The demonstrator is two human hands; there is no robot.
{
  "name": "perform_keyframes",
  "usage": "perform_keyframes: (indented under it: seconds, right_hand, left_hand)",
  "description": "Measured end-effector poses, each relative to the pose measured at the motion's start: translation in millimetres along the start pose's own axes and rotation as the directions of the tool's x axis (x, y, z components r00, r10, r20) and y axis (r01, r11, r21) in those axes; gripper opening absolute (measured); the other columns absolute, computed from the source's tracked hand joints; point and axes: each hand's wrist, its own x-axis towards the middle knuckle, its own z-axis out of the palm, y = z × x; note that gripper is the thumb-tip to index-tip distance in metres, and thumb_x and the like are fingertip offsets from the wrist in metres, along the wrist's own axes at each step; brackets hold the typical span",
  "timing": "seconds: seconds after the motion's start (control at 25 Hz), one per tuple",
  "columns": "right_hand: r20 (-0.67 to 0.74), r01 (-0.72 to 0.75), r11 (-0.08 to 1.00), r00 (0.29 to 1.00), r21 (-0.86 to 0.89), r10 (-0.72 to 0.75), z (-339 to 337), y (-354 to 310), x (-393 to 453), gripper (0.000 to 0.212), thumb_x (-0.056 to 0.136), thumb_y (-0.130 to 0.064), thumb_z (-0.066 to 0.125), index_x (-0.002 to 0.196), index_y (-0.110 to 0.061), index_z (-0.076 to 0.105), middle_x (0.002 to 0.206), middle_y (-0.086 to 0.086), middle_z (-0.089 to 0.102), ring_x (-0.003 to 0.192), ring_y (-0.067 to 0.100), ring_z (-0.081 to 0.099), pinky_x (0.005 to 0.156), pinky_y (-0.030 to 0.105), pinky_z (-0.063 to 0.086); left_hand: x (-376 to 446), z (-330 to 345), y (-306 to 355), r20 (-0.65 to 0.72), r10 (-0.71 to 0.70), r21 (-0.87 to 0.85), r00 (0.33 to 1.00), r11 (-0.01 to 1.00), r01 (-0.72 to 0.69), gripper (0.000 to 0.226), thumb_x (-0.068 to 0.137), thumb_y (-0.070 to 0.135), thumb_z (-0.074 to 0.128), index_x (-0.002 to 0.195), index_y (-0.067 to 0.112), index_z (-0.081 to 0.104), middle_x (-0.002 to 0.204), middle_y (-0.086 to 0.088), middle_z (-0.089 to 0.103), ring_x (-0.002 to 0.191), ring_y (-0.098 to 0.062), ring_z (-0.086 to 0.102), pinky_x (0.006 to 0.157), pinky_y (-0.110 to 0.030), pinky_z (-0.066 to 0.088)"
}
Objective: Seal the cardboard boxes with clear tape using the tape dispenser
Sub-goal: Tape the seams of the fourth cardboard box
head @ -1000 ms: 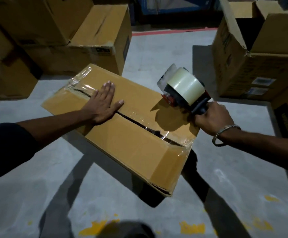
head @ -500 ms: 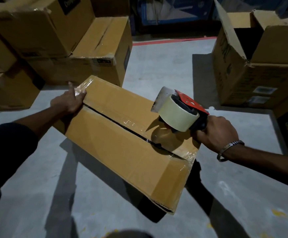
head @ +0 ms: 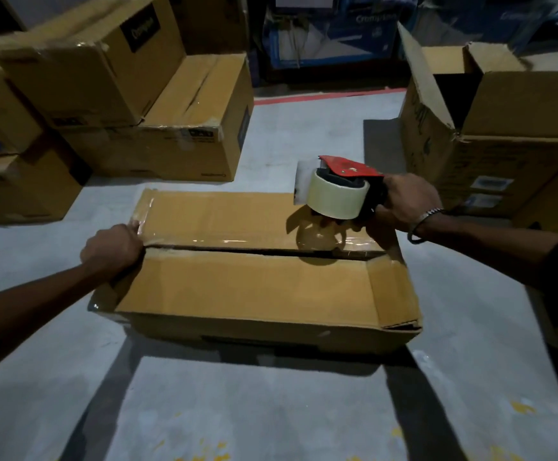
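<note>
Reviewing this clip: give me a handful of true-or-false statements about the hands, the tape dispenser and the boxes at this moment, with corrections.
1. The right hand grips the tape dispenser. True.
2. The dispenser's frame is blue. False: it is red.
3. The left hand lies flat on the middle of the box lid. False: it grips the left end of the cardboard box, at the seam.
4. The large box at the right has its flaps open. True.
5. The tape roll is over the box's right end. True.
</note>
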Motion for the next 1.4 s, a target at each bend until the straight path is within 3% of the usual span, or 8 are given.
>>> perform_keyframes:
  seconds: [0.16, 0.28, 0.44, 0.6, 0.76, 0.96, 1.12, 1.4]
  right_hand:
    - [-0.086, -0.05, 0.996, 0.995, 0.08, 0.057, -12.1, -8.9, 3.2, 0.023, 0.084, -0.022, 0.074, 0.1, -0.007, 0.066, 0.078, 0.01, 0.062, 0.069, 0.031, 0.056, 0.059, 0.031, 0.041]
    - [-0.036, -0.113, 0.973, 0.992, 0.2, 0.123, -14.3, -18.0, -3.1, 0.015, 0.084, -0.017, 0.07, 0.095, -0.01, 0.064, 0.078, 0.009, 0.064, 0.071, 0.031, 0.061, 0.062, 0.034, 0.05]
    - [0.119, -0.371, 0.779, 0.924, 0.506, 0.363, -5.5, -33.2, -18.7, 0.014, 0.081, -0.024, 0.074, 0.082, -0.013, 0.065, 0.076, 0.008, 0.07, 0.072, 0.029, 0.068, 0.065, 0.038, 0.058]
    - [0.368, -0.505, 0.397, 0.851, 0.766, 0.374, -12.4, -33.6, -34.9, 0.01, 0.085, -0.011, 0.07, 0.091, -0.004, 0.07, 0.069, 0.011, 0.066, 0.052, 0.02, 0.059, 0.049, 0.03, 0.046]
    - [0.477, -0.57, 0.22, 0.801, 0.792, 0.361, -34.8, -17.6, -67.1, 0.02, 0.093, -0.007, 0.068, 0.075, -0.01, 0.059, 0.047, -0.002, 0.049, 0.043, 0.014, 0.047, 0.043, 0.025, 0.037]
    - [0.512, -0.6, 0.256, 0.791, 0.758, 0.336, -61.4, 10.0, -91.8, 0.011, 0.098, -0.008, 0.064, 0.103, -0.001, 0.072, 0.054, 0.004, 0.032, 0.038, 0.013, 0.034, 0.038, 0.019, 0.029]
    - [0.475, -0.568, 0.319, 0.817, 0.758, 0.327, -68.4, 20.1, -100.2, 0.016, 0.099, -0.008, 0.063, 0.107, -0.01, 0.076, 0.052, 0.005, 0.036, 0.036, 0.014, 0.036, 0.04, 0.019, 0.029]
    - [0.425, -0.547, 0.38, 0.83, 0.746, 0.36, -61.1, 21.1, -109.1, 0.015, 0.098, -0.004, 0.064, 0.105, -0.004, 0.077, 0.053, 0.006, 0.037, 0.047, 0.02, 0.036, 0.038, 0.02, 0.034]
  left_hand:
    - [-26.3, -3.3, 5.1, -0.096, 0.103, 0.01, 0.99, 0.995, -0.102, 0.044, 0.104, 0.038, 0.054, 0.132, 0.005, 0.047, 0.109, -0.021, 0.061, 0.096, -0.04, 0.061, 0.08, -0.049, 0.05]
    - [-38.9, -8.4, 36.5, -0.212, 0.505, 0.071, 0.837, 0.862, -0.502, 0.051, 0.099, 0.036, 0.056, 0.14, 0.006, 0.052, 0.136, -0.022, 0.06, 0.123, -0.041, 0.057, 0.103, -0.058, 0.045]
    - [-74.7, -36.7, 140.0, 0.034, 0.765, -0.306, 0.643, 0.621, -0.722, 0.052, 0.107, 0.051, 0.039, 0.134, 0.012, 0.062, 0.128, -0.011, 0.066, 0.116, -0.029, 0.062, 0.095, -0.04, 0.047]
    - [-112.2, -71.5, 254.4, 0.556, 0.734, -0.773, 0.391, 0.629, -0.081, 0.103, 0.097, 0.082, 0.007, 0.128, 0.006, 0.069, 0.131, -0.013, 0.072, 0.126, -0.029, 0.065, 0.103, -0.046, 0.049]
    - [-128.0, -54.1, 299.6, 0.68, 0.712, -0.704, 0.174, 0.568, 0.426, 0.13, 0.082, 0.094, -0.007, 0.131, -0.002, 0.066, 0.128, -0.026, 0.07, 0.12, -0.04, 0.069, 0.103, -0.048, 0.054]
    - [-116.1, -46.9, 337.8, 0.634, 0.759, -0.735, 0.146, 0.534, 0.418, 0.057, 0.11, 0.058, 0.033, 0.099, 0.013, 0.066, 0.089, -0.009, 0.074, 0.077, -0.019, 0.073, 0.071, -0.031, 0.063]
    - [-100.8, -44.7, 358.4, 0.637, 0.759, -0.734, 0.133, 0.545, 0.405, 0.016, 0.104, 0.025, 0.06, 0.105, 0.009, 0.065, 0.1, -0.01, 0.073, 0.087, -0.019, 0.073, 0.09, -0.03, 0.06]
    - [-96.9, -37.8, 364.3, 0.639, 0.762, -0.755, 0.107, 0.593, 0.28, 0.03, 0.095, 0.003, 0.064, 0.124, -0.002, 0.058, 0.105, -0.018, 0.075, 0.098, -0.026, 0.075, 0.097, -0.039, 0.06]
